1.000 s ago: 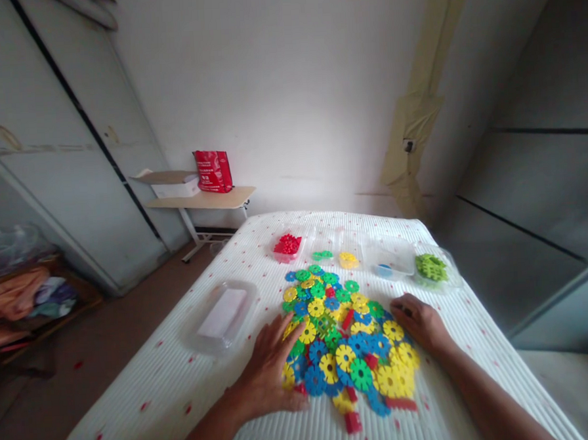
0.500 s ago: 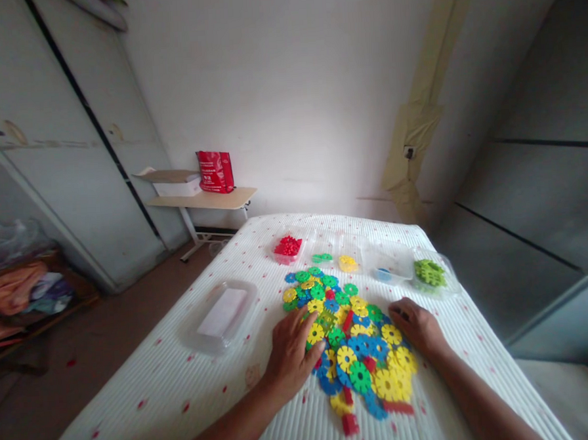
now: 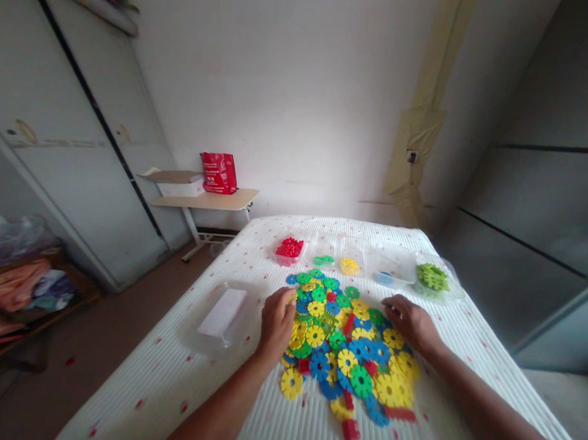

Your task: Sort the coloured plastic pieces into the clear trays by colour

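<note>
A loose pile of slotted plastic discs [image 3: 337, 339] in yellow, green and blue lies on the bed-like surface. My left hand [image 3: 278, 319] rests along the pile's upper left edge, fingers loosely bent and nothing plainly gripped. Its fingertips meet a yellow disc [image 3: 293, 297], partly hidden by them. On the opposite side, my right hand [image 3: 411, 319] touches the pile's edge with curved fingers apart, beside a green disc [image 3: 376, 317]. Red blocks [image 3: 351, 430] are mixed among the discs, some at the near end. The undersides of both hands are hidden.
Beyond the pile stand clear tubs: one with red pieces [image 3: 289, 248], others with green discs [image 3: 323, 260], yellow discs [image 3: 349, 266], a blue disc [image 3: 386, 277] and light green pieces [image 3: 432, 277]. A clear lid [image 3: 223, 315] with a white label lies left. A small table [image 3: 209, 199] stands behind.
My left hand has drawn left and away from the pile's middle, uncovering yellow, blue and red pieces at its left side. My right hand has shifted slightly left.
</note>
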### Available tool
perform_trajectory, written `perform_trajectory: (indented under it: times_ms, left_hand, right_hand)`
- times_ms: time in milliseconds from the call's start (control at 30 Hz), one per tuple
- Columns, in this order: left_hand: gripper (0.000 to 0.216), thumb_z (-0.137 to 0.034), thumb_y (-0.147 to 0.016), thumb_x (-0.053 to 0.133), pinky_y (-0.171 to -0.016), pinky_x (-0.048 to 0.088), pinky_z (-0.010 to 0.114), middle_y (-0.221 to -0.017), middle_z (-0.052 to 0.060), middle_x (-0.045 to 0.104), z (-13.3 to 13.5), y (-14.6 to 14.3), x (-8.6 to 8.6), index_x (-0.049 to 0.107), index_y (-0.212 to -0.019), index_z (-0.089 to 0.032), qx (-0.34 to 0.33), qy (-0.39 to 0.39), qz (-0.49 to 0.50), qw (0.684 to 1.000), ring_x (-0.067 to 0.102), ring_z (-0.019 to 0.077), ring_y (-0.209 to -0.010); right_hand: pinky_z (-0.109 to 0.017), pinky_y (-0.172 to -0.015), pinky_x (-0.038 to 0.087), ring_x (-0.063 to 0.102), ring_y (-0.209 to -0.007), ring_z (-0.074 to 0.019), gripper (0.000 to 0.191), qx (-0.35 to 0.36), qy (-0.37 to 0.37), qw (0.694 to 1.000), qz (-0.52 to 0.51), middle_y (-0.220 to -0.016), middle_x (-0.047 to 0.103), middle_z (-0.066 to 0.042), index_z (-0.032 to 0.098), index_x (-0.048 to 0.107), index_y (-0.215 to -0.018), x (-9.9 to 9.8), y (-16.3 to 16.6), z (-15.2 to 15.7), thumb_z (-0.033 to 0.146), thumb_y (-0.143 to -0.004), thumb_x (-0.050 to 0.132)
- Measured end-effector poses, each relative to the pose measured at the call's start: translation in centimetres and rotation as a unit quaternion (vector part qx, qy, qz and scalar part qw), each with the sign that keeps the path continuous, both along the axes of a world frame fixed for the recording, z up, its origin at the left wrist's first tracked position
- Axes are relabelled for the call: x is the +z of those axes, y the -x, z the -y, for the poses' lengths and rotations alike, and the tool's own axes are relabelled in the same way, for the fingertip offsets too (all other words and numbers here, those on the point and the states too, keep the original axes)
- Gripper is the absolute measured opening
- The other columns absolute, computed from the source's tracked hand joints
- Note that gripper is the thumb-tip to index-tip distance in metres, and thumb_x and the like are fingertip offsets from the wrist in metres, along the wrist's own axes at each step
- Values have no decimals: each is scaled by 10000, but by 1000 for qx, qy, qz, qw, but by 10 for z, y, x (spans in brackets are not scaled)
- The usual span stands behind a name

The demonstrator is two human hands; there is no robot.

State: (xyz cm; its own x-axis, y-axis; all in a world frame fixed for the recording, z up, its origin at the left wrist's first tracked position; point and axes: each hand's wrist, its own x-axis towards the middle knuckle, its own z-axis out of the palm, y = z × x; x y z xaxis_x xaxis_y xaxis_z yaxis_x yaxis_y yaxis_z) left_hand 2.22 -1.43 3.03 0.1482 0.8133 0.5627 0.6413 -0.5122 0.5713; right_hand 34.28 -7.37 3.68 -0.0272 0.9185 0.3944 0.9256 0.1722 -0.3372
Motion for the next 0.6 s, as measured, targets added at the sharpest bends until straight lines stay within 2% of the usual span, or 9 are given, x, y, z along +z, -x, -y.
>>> perform_trajectory:
  times_ms: [133,267,400,467,600]
  left_hand:
    - [296,-198,-835,422,-986,422,380,-1131,82,619,-34,-13,3,627,-1049,-185,16,13,-63,998,540,212,-1097]
    - [320,-251,-840,466,-1033,374,382,-1274,74,536,-52,-23,-1,623,-1116,-218,32,74,-138,987,471,234,-1193]
    - [380,-357,-844,489,-1067,326,390,-1338,55,495,-52,-19,-9,581,-1200,-258,-20,84,-184,979,424,242,-1247]
    - [389,-380,-840,497,-1063,329,392,-1330,63,505,-49,-16,-11,585,-1198,-257,-43,80,-191,977,436,243,-1238]
    - [339,-368,-827,522,-1036,361,374,-1259,65,566,-44,-13,-8,634,-1127,-254,-46,73,-172,981,495,225,-1175]
  right_hand:
    - [-263,-694,472,646,-790,-175,308,10,37,998,43,-965,675,-64,203,655,-979,17,32,-29,298,-879,380]
    - [-268,-721,462,640,-880,-197,307,-58,113,985,115,-1047,648,-91,195,612,-1098,24,67,-57,294,-866,438]
    - [-287,-677,458,625,-906,-232,280,-96,166,964,186,-1019,620,-116,194,615,-1069,21,83,-70,270,-859,447]
    - [-289,-662,453,617,-913,-244,254,-90,174,961,197,-1005,608,-123,189,625,-1026,19,83,-73,257,-854,451]
    - [-290,-678,442,607,-932,-250,242,-66,185,963,182,-1005,600,-136,166,614,-1025,18,78,-74,224,-822,496]
